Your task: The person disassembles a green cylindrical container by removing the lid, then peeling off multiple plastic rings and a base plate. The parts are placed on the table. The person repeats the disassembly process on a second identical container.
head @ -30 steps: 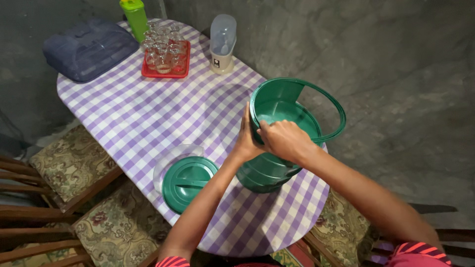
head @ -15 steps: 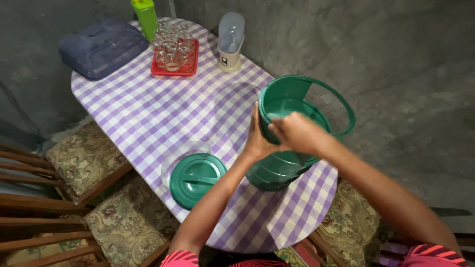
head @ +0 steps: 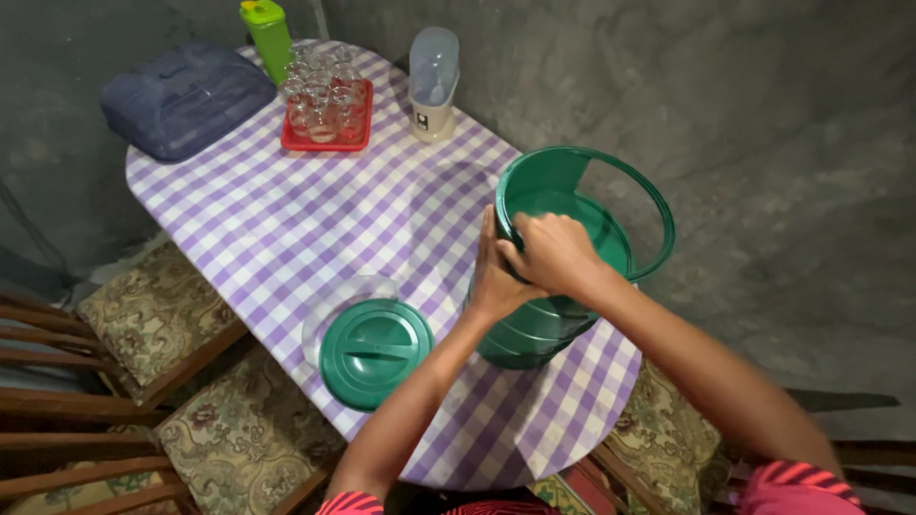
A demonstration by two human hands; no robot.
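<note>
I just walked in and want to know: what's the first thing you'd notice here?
The big green container stands out first, near the table's front right edge, with the left hand pressed on its side and the right hand on its rim. Left of it lies a round green lid on the purple checked tablecloth. At the far end sits a red tray of glasses.

Dim, soft overhead light, no glare; the right hand point(head: 551, 256) shows slight motion blur against the sharper left hand point(head: 496, 277), a faint shadow falls on the checked cloth point(head: 315, 210) left of them, and frame corners darken and stretch.
</note>
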